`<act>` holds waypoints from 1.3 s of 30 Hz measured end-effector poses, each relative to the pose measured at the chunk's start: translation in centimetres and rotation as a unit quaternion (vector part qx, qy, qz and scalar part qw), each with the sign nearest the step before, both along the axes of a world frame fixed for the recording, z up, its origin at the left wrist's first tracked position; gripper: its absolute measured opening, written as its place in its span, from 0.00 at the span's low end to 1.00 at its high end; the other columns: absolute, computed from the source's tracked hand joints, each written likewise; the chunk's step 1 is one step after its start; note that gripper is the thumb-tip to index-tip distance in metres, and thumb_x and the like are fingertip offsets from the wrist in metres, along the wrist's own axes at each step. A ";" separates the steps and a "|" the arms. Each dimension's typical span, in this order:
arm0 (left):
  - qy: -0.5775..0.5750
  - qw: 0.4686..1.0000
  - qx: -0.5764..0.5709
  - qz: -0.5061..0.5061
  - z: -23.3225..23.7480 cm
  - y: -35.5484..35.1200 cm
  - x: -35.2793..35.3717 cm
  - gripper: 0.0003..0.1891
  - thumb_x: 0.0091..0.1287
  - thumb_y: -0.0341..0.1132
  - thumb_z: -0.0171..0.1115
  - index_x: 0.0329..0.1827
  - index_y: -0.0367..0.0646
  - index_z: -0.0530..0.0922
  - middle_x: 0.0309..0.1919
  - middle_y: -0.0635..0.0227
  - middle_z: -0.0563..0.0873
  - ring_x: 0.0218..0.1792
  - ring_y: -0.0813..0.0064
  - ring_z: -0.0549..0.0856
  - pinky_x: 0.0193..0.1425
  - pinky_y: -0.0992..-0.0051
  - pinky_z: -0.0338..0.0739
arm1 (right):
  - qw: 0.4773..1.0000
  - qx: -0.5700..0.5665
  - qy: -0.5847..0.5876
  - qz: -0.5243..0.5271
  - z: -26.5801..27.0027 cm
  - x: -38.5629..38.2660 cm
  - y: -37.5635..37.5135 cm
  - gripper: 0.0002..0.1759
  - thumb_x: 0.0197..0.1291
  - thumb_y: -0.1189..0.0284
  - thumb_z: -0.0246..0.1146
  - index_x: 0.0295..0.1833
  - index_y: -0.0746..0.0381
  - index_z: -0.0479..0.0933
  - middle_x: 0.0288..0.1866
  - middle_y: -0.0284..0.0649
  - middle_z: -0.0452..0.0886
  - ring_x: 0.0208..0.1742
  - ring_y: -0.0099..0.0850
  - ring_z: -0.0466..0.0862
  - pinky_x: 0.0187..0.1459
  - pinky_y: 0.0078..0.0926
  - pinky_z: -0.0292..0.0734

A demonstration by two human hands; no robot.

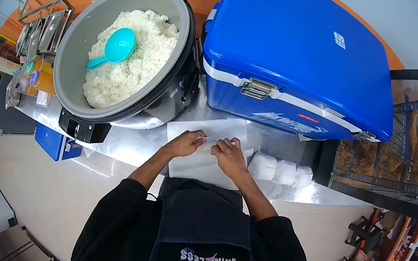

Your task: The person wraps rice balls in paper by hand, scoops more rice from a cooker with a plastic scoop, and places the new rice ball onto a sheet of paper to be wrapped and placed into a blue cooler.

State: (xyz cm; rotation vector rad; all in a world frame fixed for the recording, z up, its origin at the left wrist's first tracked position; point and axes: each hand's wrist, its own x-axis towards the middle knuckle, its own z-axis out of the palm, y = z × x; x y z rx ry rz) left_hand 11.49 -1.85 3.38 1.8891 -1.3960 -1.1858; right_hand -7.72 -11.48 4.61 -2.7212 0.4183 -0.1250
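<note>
White wrapping paper [200, 169] lies in front of me on the metal counter, partly folded over. My left hand [184, 143] pinches the paper near its left side, fingers curled in. With bent fingers, my right hand [230, 157] grips the paper a little to the right; the fold between the hands is partly hidden. Just right of that hand sits a row of white paper-wrapped bundles [263, 166]. Up and to the left, a large rice cooker [71, 66] stands uncovered, full of white rice [144, 37]. A turquoise scoop [119, 46] rests on the rice.
A big blue cooler box [301, 41] with metal latches stands behind the paper. At right is a glass display case [389, 149] with fried-looking food inside. Orange-yellow containers [43, 78] and metal lids [51, 31] are beyond the cooker. The counter's front edge [121, 159] runs close to me.
</note>
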 end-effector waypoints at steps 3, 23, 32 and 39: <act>0.005 0.999 -0.030 0.015 -0.3 0.9 -1.2 0.15 0.75 0.40 0.52 0.53 0.39 0.78 0.41 0.46 0.86 0.46 0.48 0.85 0.50 0.60 0.77 | 1.000 -0.007 -0.006 0.015 -0.1 0.3 0.0 0.05 0.57 0.72 0.59 0.36 0.59 0.80 0.40 0.36 0.79 0.51 0.31 0.77 0.63 0.44 0.60; -0.059 0.987 -0.142 0.053 -3.1 3.3 -4.5 0.21 0.68 0.33 0.59 0.63 0.37 0.74 0.57 0.50 0.80 0.55 0.52 0.81 0.59 0.62 0.78 | 0.998 -0.045 -0.054 -0.005 -3.1 -5.7 4.4 0.23 0.62 0.71 0.55 0.64 0.60 0.71 0.67 0.41 0.72 0.69 0.35 0.70 0.67 0.52 0.61; -0.067 0.993 -0.096 0.035 -1.5 2.8 -4.4 0.19 0.72 0.34 0.55 0.63 0.37 0.75 0.58 0.50 0.79 0.57 0.54 0.80 0.60 0.63 0.77 | 0.996 -0.076 0.040 0.030 -4.0 -5.1 4.7 0.29 0.64 0.72 0.49 0.72 0.63 0.63 0.78 0.44 0.60 0.77 0.37 0.61 0.72 0.60 0.53; -0.046 0.992 -0.084 0.082 -1.3 2.7 -4.7 0.16 0.73 0.35 0.54 0.59 0.39 0.79 0.55 0.51 0.82 0.56 0.53 0.81 0.60 0.64 0.77 | 0.991 -0.132 0.004 0.008 -3.5 -3.5 4.9 0.29 0.59 0.70 0.54 0.68 0.63 0.68 0.74 0.42 0.65 0.76 0.36 0.63 0.71 0.63 0.51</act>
